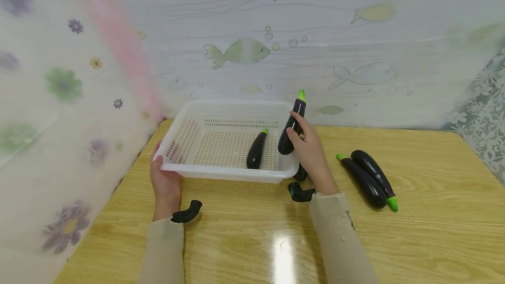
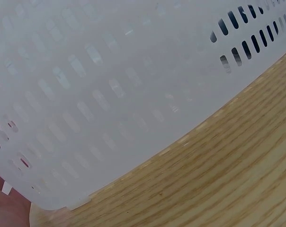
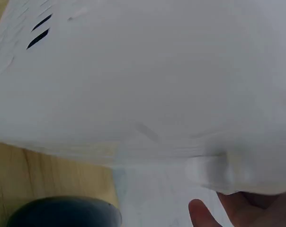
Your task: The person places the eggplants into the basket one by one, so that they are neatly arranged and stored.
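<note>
Right hand (image 1: 309,150) up over the near right corner of the white basket (image 1: 189,137), fingers wrapped round a dark eggplant (image 1: 291,127) held almost upright, green tip on top. Just left of those fingers, a second eggplant (image 1: 256,149) lies on the basket's slotted floor. Left hand (image 1: 165,183) sits at the near left corner, fingers curled over the basket's rim, gripping it. The basket stands on a pale wood-grain counter (image 1: 426,240), glossy, with a bright glare patch between the two beige sleeves. Off to the right of the right hand, well apart from it, two more eggplants (image 1: 368,179) lie side by side, touching, on the counter. Another dark shape peeks out just under the right hand beside the basket; hard to tell what it is. Behind it all hangs a pale curtain printed with fish and bubbles (image 1: 240,51), a flowered sheet on the left, lace at the far right. The left wrist view shows only basket wall (image 2: 110,94) over wood.
</note>
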Motion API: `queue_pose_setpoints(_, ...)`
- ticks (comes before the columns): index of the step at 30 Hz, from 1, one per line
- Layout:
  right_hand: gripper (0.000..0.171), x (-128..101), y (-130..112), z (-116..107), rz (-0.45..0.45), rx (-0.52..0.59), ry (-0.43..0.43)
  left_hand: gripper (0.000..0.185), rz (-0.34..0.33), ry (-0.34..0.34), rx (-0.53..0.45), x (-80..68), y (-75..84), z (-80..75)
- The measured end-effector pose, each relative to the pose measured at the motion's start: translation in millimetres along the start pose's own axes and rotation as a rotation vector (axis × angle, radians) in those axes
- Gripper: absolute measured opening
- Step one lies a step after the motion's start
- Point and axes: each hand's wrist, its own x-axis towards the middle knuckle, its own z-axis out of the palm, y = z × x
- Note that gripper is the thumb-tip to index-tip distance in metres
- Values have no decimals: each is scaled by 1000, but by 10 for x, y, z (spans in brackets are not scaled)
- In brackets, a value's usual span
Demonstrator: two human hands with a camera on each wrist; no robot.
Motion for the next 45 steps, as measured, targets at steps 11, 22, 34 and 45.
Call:
queue_pose_setpoints(11, 48, -12, -9, 115, -69, -240, -42, 44, -5, -19, 21, 9, 14, 14)
queue_pose_setpoints(22, 52, -1, 29, 172, -75, -315, -65, 46, 9, -33, 27, 16, -8, -5)
queue_pose_setpoints(34, 43, 2, 67, 251, -136, -448, 14, 47, 10, -26, 12, 39, -24, -23)
queue_pose_setpoints(45, 31, -18, -3, 176, -55, -459, -75, 47, 4, -5, -17, 30, -11, 6)
